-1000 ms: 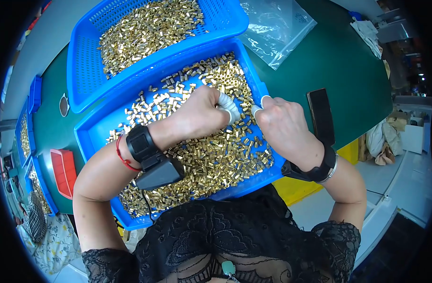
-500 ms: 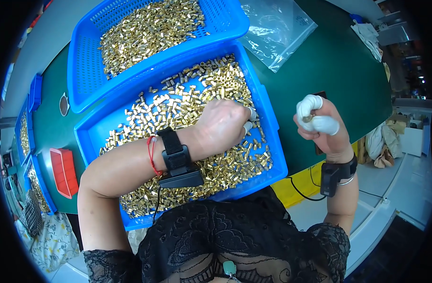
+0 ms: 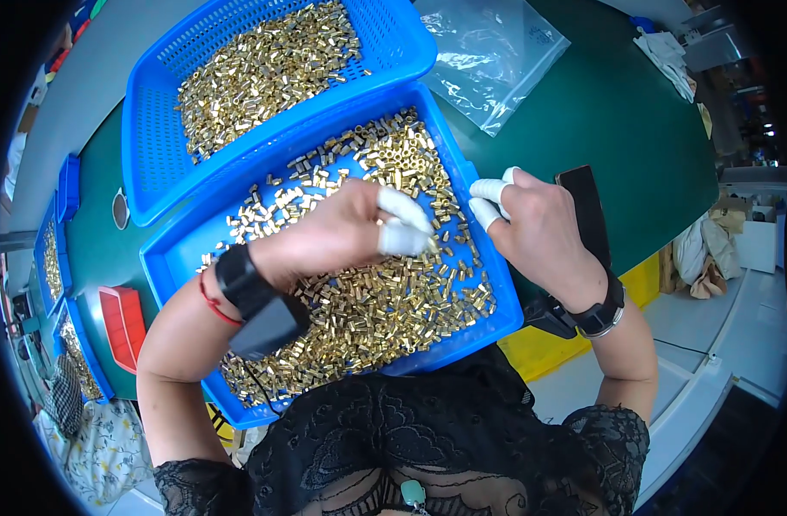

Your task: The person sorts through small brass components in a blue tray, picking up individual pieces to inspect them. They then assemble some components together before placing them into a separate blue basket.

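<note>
My left hand [image 3: 333, 225] is over the blue tray [image 3: 503, 297], white finger covers on its thumb and forefinger. Its fingertips are pinched together on a small brass fitting [image 3: 432, 245]. My right hand [image 3: 539, 222], also in white finger covers, is at the tray's right rim with its back turned up. Those fingers are curled closed; whatever lies between them is hidden. Many loose brass fittings [image 3: 367, 314] cover much of the tray, small and hollow, some upright and some lying on their sides.
Behind the tray, a blue perforated basket [image 3: 153, 120] holds more brass pieces. A clear plastic bag [image 3: 488, 64] lies on the green table [image 3: 643, 163]. A dark phone-like slab [image 3: 587, 206] is beside my right hand. Further left are a red bin [image 3: 122, 327] and a small round dish [image 3: 120, 209].
My right hand has come left to the tray's rim and turned its back upward. My left hand has shifted slightly left and turned, bringing its covered fingertips into sight.
</note>
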`<state>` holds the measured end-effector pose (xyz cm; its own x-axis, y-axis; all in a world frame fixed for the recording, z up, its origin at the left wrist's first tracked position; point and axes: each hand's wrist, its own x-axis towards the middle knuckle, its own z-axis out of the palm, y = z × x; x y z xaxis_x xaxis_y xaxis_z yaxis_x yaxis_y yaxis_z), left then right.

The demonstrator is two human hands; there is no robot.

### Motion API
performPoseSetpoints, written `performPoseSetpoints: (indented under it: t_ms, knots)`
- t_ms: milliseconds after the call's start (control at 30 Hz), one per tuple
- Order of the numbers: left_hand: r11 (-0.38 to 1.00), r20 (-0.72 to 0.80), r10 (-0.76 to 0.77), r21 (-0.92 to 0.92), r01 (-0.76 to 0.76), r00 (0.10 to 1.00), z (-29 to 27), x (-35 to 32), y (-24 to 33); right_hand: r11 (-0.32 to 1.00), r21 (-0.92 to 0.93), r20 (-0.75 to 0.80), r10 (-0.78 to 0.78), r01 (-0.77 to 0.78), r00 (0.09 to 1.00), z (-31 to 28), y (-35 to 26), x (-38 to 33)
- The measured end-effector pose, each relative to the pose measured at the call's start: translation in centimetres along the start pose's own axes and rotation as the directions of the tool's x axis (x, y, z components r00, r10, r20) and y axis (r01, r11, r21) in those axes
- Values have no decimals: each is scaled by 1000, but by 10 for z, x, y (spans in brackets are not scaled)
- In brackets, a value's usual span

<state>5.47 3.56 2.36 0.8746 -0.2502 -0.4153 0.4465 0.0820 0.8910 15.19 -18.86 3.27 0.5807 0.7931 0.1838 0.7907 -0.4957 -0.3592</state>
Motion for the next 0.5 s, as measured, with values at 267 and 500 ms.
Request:
performPoseSetpoints:
  t_ms: [267,500]
  knots:
    - [997,-40,-14,-72,11,999,-6,15,-16,948,-261,97,-161,181,982,26,-13,17]
    - [988,-147,-20,151,42,989,6,15,-12,941,-288,116,-150,178,982,30,-24,16]
